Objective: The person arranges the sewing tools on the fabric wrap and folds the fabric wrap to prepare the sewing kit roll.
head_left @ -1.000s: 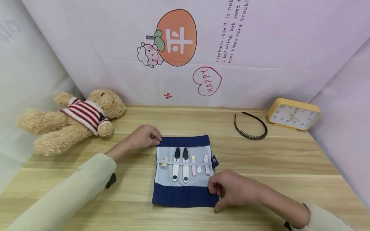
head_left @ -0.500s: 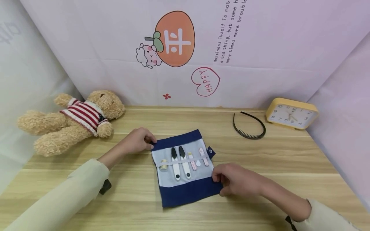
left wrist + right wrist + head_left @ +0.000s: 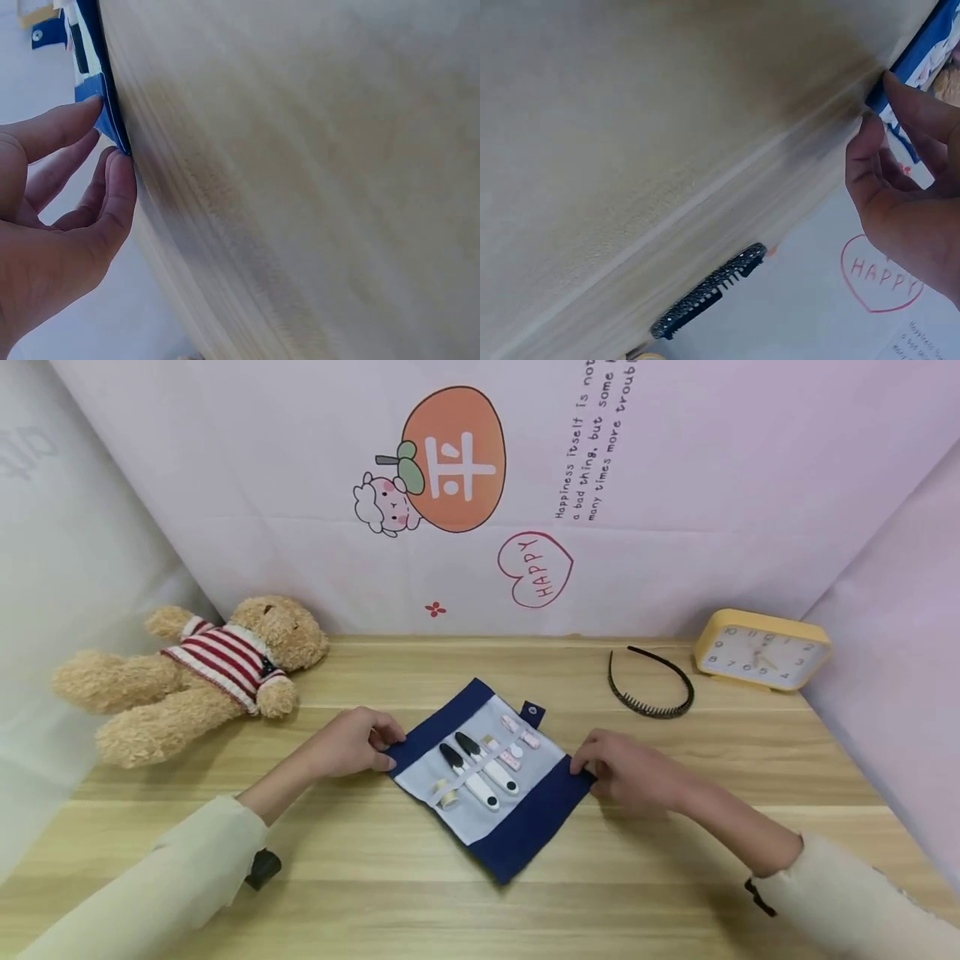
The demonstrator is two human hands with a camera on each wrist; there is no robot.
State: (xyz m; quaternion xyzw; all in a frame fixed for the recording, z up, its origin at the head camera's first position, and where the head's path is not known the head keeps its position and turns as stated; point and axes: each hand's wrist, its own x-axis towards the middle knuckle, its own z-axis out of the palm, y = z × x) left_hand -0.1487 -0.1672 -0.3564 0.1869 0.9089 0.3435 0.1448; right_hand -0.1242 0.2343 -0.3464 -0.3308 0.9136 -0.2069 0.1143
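An unfolded fabric sewing-kit pouch (image 3: 516,837), navy at both ends and pale inside, lies turned at a slant on the table. Under its elastic strap sit two white tools (image 3: 487,768) with black tips, a gold-coloured spool (image 3: 445,794) and small pink pieces (image 3: 521,730). My left hand (image 3: 351,745) pinches the pouch's left corner between thumb and fingers. At the right corner, my right hand (image 3: 632,770) pinches the navy end. Both wrist views show only an edge of the pouch, beside the left hand (image 3: 71,187) and the right hand (image 3: 907,161).
On the wooden table (image 3: 360,893), a teddy bear (image 3: 217,667) in a striped top lies at the back left. A black toothed headband (image 3: 654,703) and a yellow clock (image 3: 763,649) are at the back right. A printed white cloth (image 3: 300,552) hangs behind.
The pouch has turned counterclockwise from nearly square to a slant. My right hand has moved up and away with its corner; my left hand has shifted slightly left and down.
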